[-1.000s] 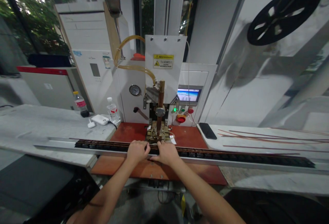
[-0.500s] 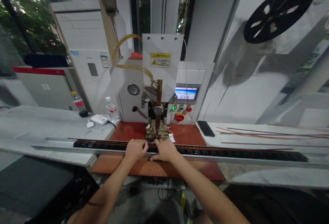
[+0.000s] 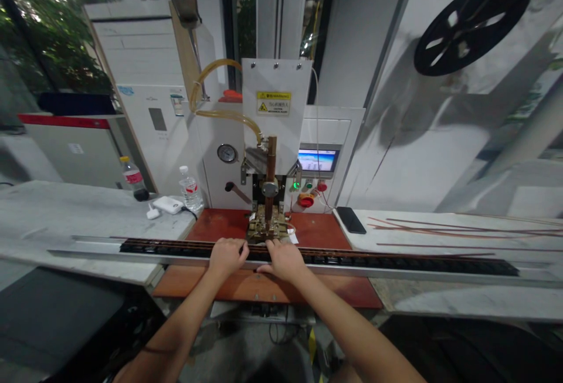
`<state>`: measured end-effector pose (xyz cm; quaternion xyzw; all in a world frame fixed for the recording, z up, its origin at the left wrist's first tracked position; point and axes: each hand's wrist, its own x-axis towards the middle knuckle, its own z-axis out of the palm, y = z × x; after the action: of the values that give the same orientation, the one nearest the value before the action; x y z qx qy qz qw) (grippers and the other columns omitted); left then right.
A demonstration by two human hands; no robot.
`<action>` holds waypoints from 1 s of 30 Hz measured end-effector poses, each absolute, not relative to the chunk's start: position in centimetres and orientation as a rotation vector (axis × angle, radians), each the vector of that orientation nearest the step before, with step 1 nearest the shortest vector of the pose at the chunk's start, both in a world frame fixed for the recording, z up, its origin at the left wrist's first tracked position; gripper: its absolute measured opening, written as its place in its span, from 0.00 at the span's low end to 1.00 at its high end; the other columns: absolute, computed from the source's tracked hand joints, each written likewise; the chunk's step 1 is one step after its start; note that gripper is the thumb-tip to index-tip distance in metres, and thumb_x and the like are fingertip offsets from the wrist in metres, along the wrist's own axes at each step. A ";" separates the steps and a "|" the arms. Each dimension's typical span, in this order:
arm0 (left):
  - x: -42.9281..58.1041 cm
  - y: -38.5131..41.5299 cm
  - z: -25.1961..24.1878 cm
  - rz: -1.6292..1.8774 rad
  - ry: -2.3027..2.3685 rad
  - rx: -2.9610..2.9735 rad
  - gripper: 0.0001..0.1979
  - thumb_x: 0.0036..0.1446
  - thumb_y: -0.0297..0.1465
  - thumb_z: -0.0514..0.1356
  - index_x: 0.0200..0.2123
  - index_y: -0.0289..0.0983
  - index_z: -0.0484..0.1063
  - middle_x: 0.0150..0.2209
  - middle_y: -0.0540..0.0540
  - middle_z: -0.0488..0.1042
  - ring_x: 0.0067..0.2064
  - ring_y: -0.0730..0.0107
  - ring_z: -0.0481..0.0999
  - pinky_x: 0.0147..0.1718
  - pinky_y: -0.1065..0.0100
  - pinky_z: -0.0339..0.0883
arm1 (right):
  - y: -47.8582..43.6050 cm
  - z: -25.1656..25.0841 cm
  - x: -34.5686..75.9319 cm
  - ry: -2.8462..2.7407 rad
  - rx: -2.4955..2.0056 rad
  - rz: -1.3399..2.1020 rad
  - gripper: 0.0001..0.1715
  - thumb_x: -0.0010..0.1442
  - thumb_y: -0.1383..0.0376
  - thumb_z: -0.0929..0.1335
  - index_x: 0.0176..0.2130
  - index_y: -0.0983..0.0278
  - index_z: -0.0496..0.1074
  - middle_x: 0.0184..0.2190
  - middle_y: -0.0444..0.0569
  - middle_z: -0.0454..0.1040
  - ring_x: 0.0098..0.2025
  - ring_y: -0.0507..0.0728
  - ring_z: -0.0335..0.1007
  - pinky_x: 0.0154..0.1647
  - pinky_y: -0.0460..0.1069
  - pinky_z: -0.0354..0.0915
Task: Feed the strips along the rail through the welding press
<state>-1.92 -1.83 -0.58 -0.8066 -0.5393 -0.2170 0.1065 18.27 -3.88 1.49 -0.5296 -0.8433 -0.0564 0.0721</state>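
Observation:
A long metal rail lies across the bench, carrying a black segmented strip with thin copper-coloured strips along its top. My left hand is closed over the rail just left of the machine's head, its fingers curled on the far side. Close by on the right, my right hand grips the same rail, thumb on the near side and fingers over the top. Directly behind the hands stands the brass-coloured clamp block of a white press-like machine, under a vertical copper-coloured bar.
Thin reddish rods and a black phone lie on the right table. On the left table are a water bottle, a cola bottle and a white charger. A lit screen is on the machine.
The rail with its black strip has slid slightly left, and my left hand has moved left with it. My right hand stays at nearly the same place by the clamp block.

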 end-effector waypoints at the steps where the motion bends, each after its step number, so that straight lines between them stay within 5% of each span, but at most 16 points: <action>1: -2.0 -1.8 -0.6 -0.649 -1.586 -2.382 0.21 0.60 0.38 0.45 0.32 0.37 0.76 0.30 0.42 0.78 0.32 0.65 0.74 0.35 0.64 0.58 | -3.8 1.7 18.5 -2.560 -1.575 -0.144 0.41 0.50 0.35 0.60 0.46 0.64 0.64 0.40 0.56 0.71 0.42 0.62 0.69 0.42 0.52 0.60; 30: -2.0 -1.9 -0.5 -0.593 -1.592 -2.370 0.19 0.60 0.37 0.46 0.31 0.38 0.74 0.29 0.44 0.77 0.32 0.66 0.73 0.35 0.64 0.56 | -4.0 0.9 18.0 -2.419 -1.705 -0.263 0.40 0.47 0.32 0.58 0.37 0.64 0.66 0.33 0.55 0.73 0.37 0.62 0.70 0.37 0.52 0.61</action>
<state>-1.99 -1.89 -0.50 -0.8076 -0.5424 -0.2022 0.1128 18.04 -4.03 0.91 -0.5716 -0.8113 -0.0880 0.0850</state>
